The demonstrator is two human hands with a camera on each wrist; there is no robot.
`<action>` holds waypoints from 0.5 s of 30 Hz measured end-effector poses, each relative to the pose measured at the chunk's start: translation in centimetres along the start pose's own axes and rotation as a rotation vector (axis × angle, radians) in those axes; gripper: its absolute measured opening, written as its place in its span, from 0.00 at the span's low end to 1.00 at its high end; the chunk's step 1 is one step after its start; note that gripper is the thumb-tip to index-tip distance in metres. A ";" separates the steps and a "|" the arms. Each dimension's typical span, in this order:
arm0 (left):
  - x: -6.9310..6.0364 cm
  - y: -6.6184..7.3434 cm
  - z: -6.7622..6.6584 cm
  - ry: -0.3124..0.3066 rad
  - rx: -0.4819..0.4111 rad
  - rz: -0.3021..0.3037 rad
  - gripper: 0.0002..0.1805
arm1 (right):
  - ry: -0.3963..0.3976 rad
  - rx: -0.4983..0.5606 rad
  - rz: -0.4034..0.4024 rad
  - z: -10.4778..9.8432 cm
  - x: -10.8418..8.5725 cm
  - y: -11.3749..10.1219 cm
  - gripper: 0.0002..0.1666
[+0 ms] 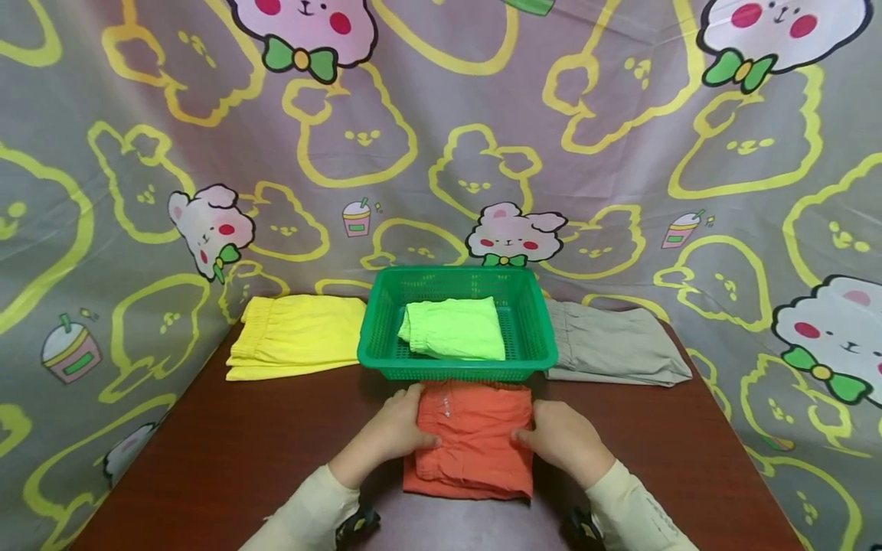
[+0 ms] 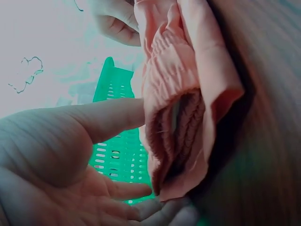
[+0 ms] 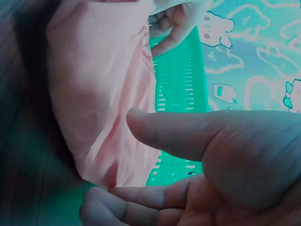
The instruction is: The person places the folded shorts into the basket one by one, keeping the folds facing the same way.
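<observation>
Folded orange shorts (image 1: 475,444) lie in front of the green basket, with gathered elastic along an edge. At their left side my left hand (image 1: 396,428) holds them, thumb on top and fingers toward the underside. My right hand (image 1: 566,440) holds the opposite side in the same way. In the left wrist view, the folded layers of the orange shorts (image 2: 174,70) gape at the edge between thumb and fingers. The right wrist view shows the orange cloth (image 3: 103,84) beside the thumb, with fingertips at its lower edge.
Directly behind the shorts stands the green plastic basket (image 1: 372,348), with a folded neon-green garment (image 1: 455,329) inside. A folded yellow garment (image 1: 299,337) lies to its left and a folded grey one (image 1: 616,344) to its right. A patterned cloth (image 1: 413,99) hangs behind the brown table (image 1: 227,467).
</observation>
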State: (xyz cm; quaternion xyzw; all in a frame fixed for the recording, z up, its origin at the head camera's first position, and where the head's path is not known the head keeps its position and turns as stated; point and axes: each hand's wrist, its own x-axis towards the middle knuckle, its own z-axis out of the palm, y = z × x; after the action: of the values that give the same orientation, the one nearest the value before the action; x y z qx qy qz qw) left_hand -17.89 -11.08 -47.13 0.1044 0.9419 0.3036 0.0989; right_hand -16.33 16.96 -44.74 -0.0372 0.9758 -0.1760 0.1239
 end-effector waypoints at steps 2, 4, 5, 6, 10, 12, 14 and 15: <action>0.2 -0.1 0.1 -0.003 -0.041 -0.003 0.54 | -0.019 0.001 0.021 0.3 0.1 0.1 0.20; 0.3 -0.1 0.2 -0.001 -0.075 -0.006 0.54 | -0.033 0.003 0.017 0.6 0.2 0.2 0.18; 0.4 -0.1 0.3 0.001 -0.087 -0.009 0.54 | -0.037 0.007 0.007 0.7 0.3 0.2 0.17; 0.4 -0.1 0.4 0.003 -0.096 -0.014 0.54 | -0.042 0.012 -0.003 0.9 0.4 0.2 0.16; 0.6 -0.1 0.6 0.020 -0.096 -0.033 0.52 | -0.025 0.024 -0.045 1.3 0.6 0.1 0.18; 0.7 -0.1 0.7 0.028 -0.089 -0.047 0.52 | -0.012 0.026 -0.049 1.4 0.6 0.0 0.18; 0.8 -0.2 0.8 0.042 -0.090 -0.064 0.51 | 0.007 0.023 -0.058 1.4 0.7 -0.1 0.19; 0.9 -0.2 0.9 0.049 -0.093 -0.074 0.52 | 0.013 0.024 -0.060 1.5 0.7 -0.1 0.18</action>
State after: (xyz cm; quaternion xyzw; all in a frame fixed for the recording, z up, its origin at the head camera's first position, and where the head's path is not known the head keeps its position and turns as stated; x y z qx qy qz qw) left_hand -18.55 -10.54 -48.06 0.0576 0.9320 0.3458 0.0919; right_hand -16.65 16.28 -46.18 -0.0638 0.9729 -0.1916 0.1127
